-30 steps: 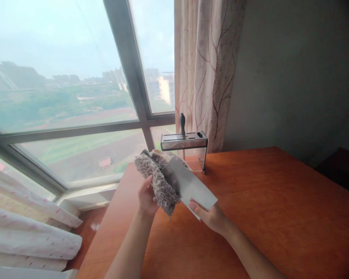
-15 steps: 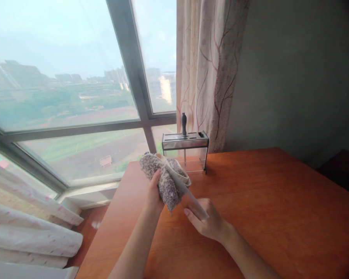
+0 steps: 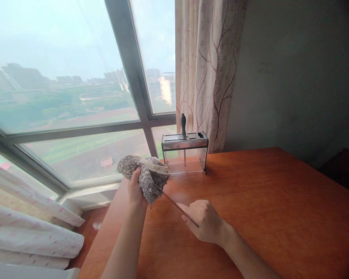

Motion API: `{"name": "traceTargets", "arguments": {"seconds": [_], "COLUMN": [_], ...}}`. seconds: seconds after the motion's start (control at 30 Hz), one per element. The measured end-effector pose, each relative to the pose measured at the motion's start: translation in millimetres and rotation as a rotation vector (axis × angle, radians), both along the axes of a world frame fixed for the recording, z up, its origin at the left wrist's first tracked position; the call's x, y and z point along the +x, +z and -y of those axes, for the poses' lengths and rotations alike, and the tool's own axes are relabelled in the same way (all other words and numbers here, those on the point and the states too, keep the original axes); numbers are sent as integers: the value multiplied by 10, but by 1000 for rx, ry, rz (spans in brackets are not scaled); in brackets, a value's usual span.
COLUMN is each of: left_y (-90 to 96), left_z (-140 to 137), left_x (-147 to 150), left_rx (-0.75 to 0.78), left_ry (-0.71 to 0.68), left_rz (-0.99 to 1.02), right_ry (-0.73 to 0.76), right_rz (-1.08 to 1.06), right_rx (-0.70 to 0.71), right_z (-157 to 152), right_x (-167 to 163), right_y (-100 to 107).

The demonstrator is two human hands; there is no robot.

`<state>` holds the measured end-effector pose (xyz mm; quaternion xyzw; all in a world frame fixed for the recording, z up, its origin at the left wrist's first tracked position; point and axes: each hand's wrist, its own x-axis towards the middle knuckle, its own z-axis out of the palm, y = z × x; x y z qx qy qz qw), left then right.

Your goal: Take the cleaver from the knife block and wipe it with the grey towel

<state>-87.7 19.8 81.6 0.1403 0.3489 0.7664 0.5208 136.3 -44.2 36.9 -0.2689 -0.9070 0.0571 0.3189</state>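
Note:
My left hand [image 3: 136, 190] is closed on a fluffy grey cloth [image 3: 149, 184] with a pale edging, its thumb pressed on top. Below and to the right, my right hand [image 3: 206, 221] makes a closed grip around a knife, whose handle is hidden inside the fist. The knife blade [image 3: 178, 207] shows nearly edge-on as a thin line. Its far end disappears into the folds of the cloth. Both hands are above the brown wooden table [image 3: 264, 201].
At the table's back edge stands a clear-sided knife block [image 3: 185, 142] with a metal top. A dark knife handle [image 3: 183, 124] sticks up from it. Windows [image 3: 61, 97] and a curtain [image 3: 211, 69] are behind; another curtain [image 3: 31, 228] hangs at the left.
The left hand and cloth have moved left, uncovering more of the knife block. The blade has turned from showing its flat side to nearly edge-on; the right hand has barely shifted.

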Motion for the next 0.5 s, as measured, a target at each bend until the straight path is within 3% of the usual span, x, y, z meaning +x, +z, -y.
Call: {"name": "traceTargets", "arguments": {"seconds": [0.27,0.5], "left_y": [65,-41], "left_z": [37,73], "left_x": [131,278], "left_rx": [24,-48], "left_ry": [-28,-207], "left_rz": [33,69], "right_ry": [-13,-30], "right_rz": [-8,-63], "right_rx": [7,32], "right_z": [2,-40], "right_x": [36,30], "right_y": [3,-61]}}
